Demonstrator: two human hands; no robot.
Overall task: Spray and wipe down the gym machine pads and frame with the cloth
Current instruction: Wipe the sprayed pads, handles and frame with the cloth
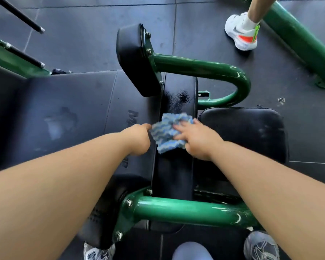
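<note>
A blue-and-white striped cloth [167, 132] lies on the long black centre pad [174, 175] of the green-framed gym machine. My right hand [197, 139] presses on the cloth's right side with straight fingers. My left hand [139, 139] is at the pad's left edge; its fingers are curled and its tip meets the cloth's left corner, seemingly pinching it. Wet spray droplets [178, 102] speckle the pad just beyond the cloth. A green frame tube [186, 211] crosses below my arms. No spray bottle is in view.
A tilted black pad [133, 59] is bolted to a curved green tube [214, 72] ahead. A black seat pad [248, 132] sits right and a black platform [64, 113] left. Another person's white shoe [240, 32] stands far right, and my shoe [261, 246] below.
</note>
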